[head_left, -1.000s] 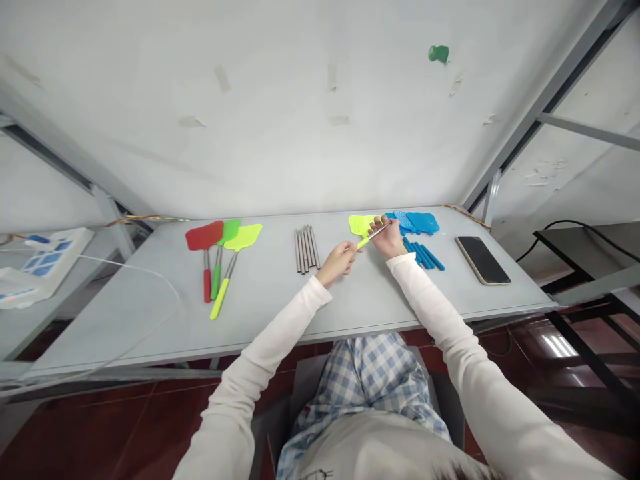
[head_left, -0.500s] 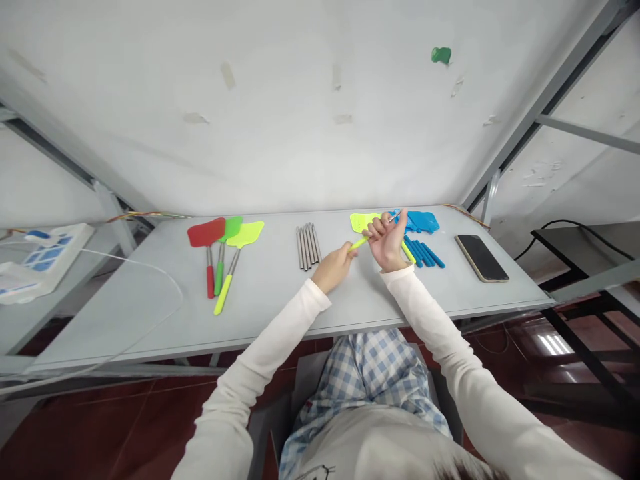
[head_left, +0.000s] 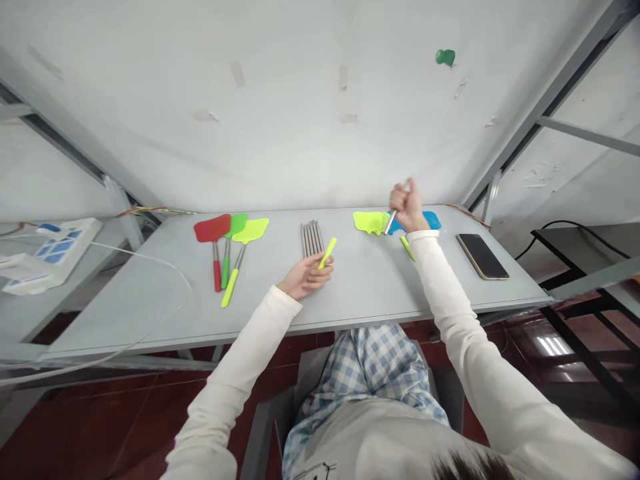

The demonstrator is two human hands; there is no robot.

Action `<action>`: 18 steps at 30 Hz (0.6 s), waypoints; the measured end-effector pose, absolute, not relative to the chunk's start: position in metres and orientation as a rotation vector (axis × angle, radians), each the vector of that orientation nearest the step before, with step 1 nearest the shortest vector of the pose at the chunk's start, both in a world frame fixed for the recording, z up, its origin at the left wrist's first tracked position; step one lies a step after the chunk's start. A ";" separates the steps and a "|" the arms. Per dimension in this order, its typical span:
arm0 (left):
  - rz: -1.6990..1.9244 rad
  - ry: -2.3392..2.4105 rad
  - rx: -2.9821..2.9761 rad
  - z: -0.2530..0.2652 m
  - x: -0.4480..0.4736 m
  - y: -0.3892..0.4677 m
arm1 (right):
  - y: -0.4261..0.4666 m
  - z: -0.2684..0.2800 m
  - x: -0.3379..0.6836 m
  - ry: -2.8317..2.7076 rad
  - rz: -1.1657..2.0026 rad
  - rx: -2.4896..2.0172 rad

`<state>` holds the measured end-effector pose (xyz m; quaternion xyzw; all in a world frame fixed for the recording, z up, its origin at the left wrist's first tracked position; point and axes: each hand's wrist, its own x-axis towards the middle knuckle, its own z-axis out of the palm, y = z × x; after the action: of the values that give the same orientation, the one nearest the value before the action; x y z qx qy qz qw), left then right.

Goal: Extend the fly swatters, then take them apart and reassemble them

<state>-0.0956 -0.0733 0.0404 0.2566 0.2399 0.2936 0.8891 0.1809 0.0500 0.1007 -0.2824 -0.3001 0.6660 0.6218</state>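
My left hand (head_left: 307,275) is closed around a yellow-green plastic handle (head_left: 327,253), which tilts up above the fingers. It is just in front of a row of several metal rods (head_left: 312,235) on the table. Farther right, my raised right hand (head_left: 407,205) is closed on a short metal rod (head_left: 391,223) that points down and left. Beneath and behind that hand lie a yellow-green fly swatter head (head_left: 369,221) and blue swatter heads (head_left: 432,219). Another yellow-green handle (head_left: 407,247) rests near my right wrist. The forearm hides the blue handles.
Fly swatters with red (head_left: 213,229), green (head_left: 238,224) and yellow-green (head_left: 251,230) heads lie on the left of the grey table (head_left: 160,293). A phone (head_left: 482,257) lies at the right. A white cable (head_left: 175,270) crosses the left end.
My hands have moved apart. The left has drawn the yellow-green handle left toward the metal rods. The right has risen and shifted right with the metal rod in it.
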 end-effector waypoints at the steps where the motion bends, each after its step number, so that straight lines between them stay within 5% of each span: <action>1: 0.683 0.498 0.522 0.040 -0.101 -0.072 | 0.051 0.093 0.171 -0.740 1.647 -0.713; 5: 0.887 0.561 0.606 0.048 -0.107 -0.063 | 0.046 0.058 0.111 -1.068 1.895 -1.095; 10: 1.037 0.704 0.785 0.052 -0.103 -0.058 | 0.040 0.039 0.068 -1.622 1.258 -1.509; 18: 1.110 1.105 1.218 0.026 -0.073 -0.042 | -0.001 0.037 0.083 -1.896 1.013 -1.147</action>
<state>-0.0733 -0.0418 0.0260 0.5140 0.4662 0.4684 0.5469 0.0832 -0.0014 0.0372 -0.4419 -0.7302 0.3902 0.3453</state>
